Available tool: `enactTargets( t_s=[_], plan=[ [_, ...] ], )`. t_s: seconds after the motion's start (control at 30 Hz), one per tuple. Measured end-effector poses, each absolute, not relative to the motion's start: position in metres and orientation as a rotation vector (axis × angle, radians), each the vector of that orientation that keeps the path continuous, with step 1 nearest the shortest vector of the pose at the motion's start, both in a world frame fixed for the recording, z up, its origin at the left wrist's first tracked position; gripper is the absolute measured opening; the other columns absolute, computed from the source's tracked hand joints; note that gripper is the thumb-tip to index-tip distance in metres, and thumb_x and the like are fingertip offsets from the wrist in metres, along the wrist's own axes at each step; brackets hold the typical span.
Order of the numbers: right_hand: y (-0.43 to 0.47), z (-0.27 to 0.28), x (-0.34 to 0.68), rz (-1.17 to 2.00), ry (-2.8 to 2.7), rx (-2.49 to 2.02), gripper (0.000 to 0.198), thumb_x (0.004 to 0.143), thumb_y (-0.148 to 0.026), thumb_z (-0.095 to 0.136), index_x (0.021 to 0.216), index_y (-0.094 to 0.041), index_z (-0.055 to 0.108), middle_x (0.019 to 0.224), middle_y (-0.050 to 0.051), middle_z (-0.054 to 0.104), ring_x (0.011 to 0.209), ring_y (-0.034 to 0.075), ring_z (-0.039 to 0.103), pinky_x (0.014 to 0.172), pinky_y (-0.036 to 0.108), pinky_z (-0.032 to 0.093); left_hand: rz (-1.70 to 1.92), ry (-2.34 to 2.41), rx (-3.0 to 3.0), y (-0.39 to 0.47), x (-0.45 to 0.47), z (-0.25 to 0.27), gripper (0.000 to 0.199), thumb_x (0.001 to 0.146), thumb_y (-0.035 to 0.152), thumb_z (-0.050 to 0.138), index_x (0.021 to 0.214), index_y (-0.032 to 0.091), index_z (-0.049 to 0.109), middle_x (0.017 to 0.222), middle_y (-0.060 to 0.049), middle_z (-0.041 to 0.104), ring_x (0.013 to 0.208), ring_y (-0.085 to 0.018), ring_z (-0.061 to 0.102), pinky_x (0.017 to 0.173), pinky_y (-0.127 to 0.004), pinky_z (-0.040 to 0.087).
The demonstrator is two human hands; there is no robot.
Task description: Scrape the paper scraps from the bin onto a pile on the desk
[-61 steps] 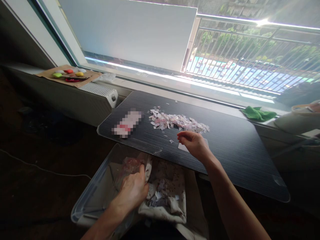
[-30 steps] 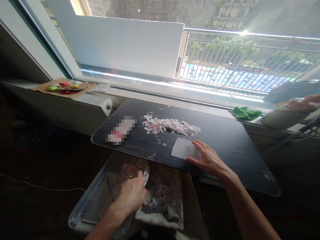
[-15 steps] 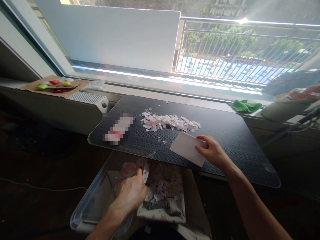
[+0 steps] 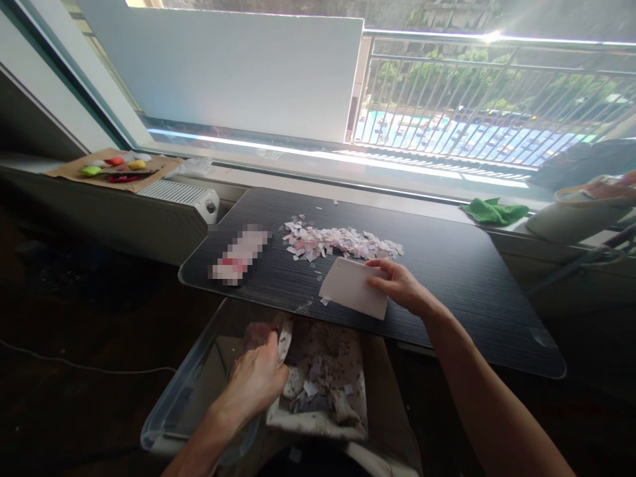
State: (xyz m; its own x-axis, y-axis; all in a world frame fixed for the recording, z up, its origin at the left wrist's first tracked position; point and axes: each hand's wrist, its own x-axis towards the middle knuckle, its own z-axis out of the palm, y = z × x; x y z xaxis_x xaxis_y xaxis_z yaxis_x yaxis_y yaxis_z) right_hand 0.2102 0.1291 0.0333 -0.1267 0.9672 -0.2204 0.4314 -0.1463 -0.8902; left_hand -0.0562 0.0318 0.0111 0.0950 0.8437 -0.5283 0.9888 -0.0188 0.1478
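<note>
My right hand point(image 4: 400, 285) is closed on a white, scraper-like card point(image 4: 350, 291), held tilted over the dark tabletop point(image 4: 447, 265). A small scrap touches or lies by the card's lower left corner. Just beyond the card spreads a pile of small paper scraps point(image 4: 342, 244), white and pinkish. Below the table's front edge, my left hand point(image 4: 256, 374) grips the left rim of a pale speckled box point(image 4: 318, 427). Torn scraps point(image 4: 318, 387) and darker bits lie inside it. The left fingertips are partly hidden behind the rim.
A clear plastic bin point(image 4: 154, 427) stands left of the box. A pixelated item point(image 4: 241, 255) rests on the table's left side. Along the window sill are a green cloth point(image 4: 495, 212) and brown paper point(image 4: 64, 169) with colourful pieces. A radiator point(image 4: 181, 194) adjoins the table.
My right hand has moved left with the card, bringing it below the left part of the scrap pile. My left hand keeps its grip on the box rim.
</note>
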Motion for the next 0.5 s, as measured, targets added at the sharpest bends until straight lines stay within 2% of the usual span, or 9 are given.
enactTargets(
  t_s=[0.17,0.3,0.37,0.5],
  plan=[
    [0.113,0.032,0.215,1.381,-1.628,-1.514,0.033,0.066,-0.029,0.055,0.097,-0.018,0.052,0.070,-0.001,0.056,0.059,0.011,0.051,0.050,0.020,0.039,-0.376,1.787,1.922,0.032,-0.056,0.007,0.022,0.071,0.024,0.034,0.092,0.018,0.039,0.078,-0.008,0.062,0.079,-0.024,0.060,0.064,-0.031,0.038],
    [0.100,0.044,0.215,1.354,-1.705,-1.514,0.030,0.067,-0.029,0.055,0.095,-0.017,0.053,0.067,-0.002,0.054,0.057,0.010,0.049,0.049,0.020,0.038,-0.380,1.785,1.929,0.033,-0.055,0.006,0.022,0.071,0.023,0.034,0.092,0.018,0.040,0.078,-0.008,0.062,0.078,-0.024,0.060,0.065,-0.031,0.040],
    [0.100,0.050,0.212,1.233,-1.694,-1.537,0.030,0.068,-0.029,0.054,0.096,-0.018,0.053,0.069,-0.002,0.055,0.056,0.010,0.048,0.048,0.020,0.038,-0.388,1.773,1.947,0.033,-0.053,0.007,0.027,0.070,0.021,0.035,0.096,0.016,0.041,0.081,-0.009,0.062,0.081,-0.024,0.059,0.066,-0.032,0.040],
    [0.119,0.051,0.202,0.799,-1.596,-1.616,0.031,0.068,-0.031,0.052,0.097,-0.020,0.052,0.079,0.001,0.058,0.054,0.010,0.048,0.050,0.022,0.039,-0.391,1.701,2.006,0.028,-0.033,0.008,0.042,0.068,0.019,0.037,0.109,0.011,0.038,0.088,-0.013,0.062,0.086,-0.025,0.058,0.071,-0.033,0.041]
  ],
)
